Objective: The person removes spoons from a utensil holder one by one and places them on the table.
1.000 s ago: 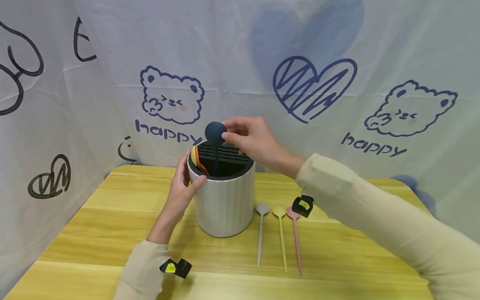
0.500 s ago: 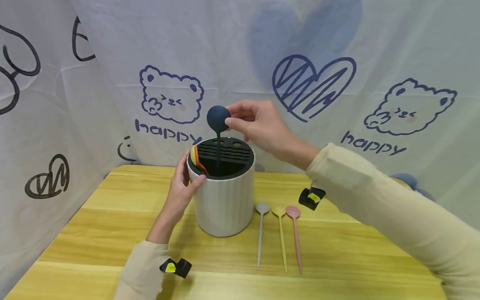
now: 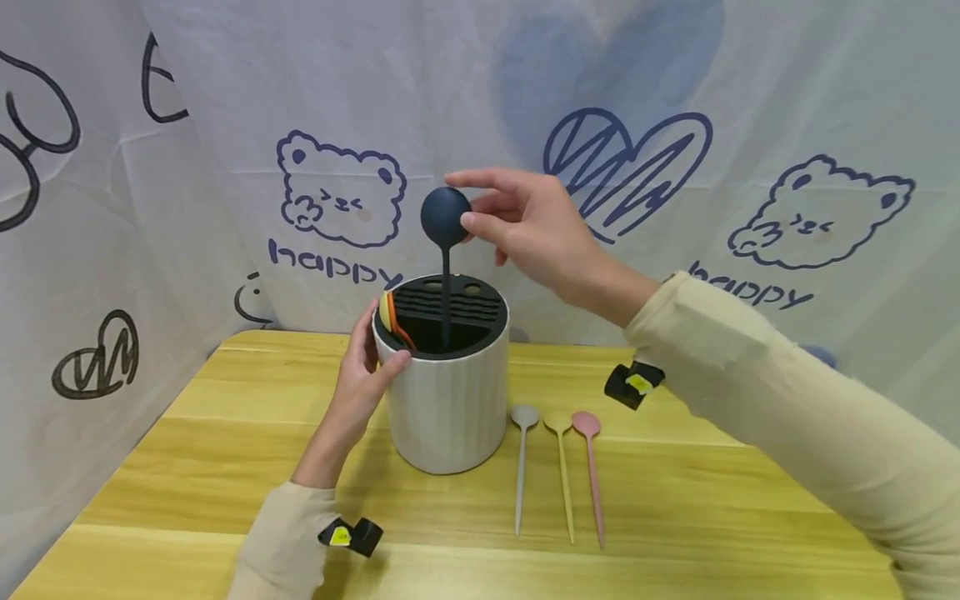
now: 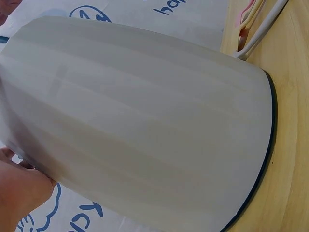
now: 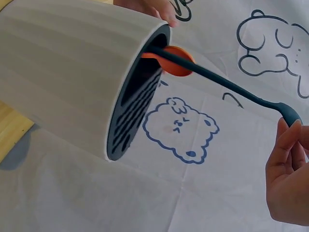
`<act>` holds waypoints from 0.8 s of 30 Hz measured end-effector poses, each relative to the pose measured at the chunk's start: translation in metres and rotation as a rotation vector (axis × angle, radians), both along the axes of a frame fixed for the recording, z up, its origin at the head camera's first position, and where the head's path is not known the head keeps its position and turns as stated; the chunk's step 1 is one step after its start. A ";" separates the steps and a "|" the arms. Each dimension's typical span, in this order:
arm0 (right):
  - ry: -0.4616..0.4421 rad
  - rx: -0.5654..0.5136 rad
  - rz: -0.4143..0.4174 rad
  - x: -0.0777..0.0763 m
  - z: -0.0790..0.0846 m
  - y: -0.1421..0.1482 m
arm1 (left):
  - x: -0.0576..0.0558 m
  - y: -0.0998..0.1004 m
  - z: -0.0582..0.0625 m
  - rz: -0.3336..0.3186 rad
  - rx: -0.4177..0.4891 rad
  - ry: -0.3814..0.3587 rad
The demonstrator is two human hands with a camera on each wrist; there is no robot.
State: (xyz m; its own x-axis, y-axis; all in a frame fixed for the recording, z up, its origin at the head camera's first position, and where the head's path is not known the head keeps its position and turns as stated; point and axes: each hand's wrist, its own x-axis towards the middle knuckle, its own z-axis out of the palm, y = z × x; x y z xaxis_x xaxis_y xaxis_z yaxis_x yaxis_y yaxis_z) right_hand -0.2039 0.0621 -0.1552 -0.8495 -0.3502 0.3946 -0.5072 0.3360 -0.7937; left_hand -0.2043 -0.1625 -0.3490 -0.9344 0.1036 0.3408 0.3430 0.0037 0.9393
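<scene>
My right hand [image 3: 536,229] pinches the round bowl of a dark blue spoon [image 3: 446,218] between thumb and fingers. The spoon stands upright, its thin handle [image 5: 222,83] reaching down into the open compartment of a white ribbed utensil holder [image 3: 448,417] with a black slotted top. Around the holder's left rim, my left hand [image 3: 362,387] holds on, thumb at the front and fingers behind. An orange spoon [image 5: 176,62] and a yellow one [image 3: 386,311] lean inside the holder at its left edge. The left wrist view is mostly filled by the holder's wall [image 4: 145,121].
To the right of the holder, a grey spoon [image 3: 525,417], a yellow spoon [image 3: 558,423] and a pink spoon [image 3: 587,425] lie side by side on the wooden table [image 3: 675,517]. A printed white cloth [image 3: 480,100] hangs behind the table.
My right hand has risen and shifted slightly right, drawing the dark blue spoon higher so more of its handle shows above the holder. The left hand has stayed on the rim.
</scene>
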 end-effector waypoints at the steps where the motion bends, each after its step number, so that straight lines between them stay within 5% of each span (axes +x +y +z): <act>1: 0.007 -0.003 0.002 0.000 0.001 0.001 | 0.000 0.000 0.000 -0.001 0.000 0.002; 12: 0.008 -0.126 0.000 -0.001 0.013 0.011 | 0.000 0.000 -0.001 -0.005 -0.009 0.014; 24: -0.096 -0.113 0.025 -0.001 0.018 0.022 | -0.001 0.000 -0.001 -0.007 -0.004 0.022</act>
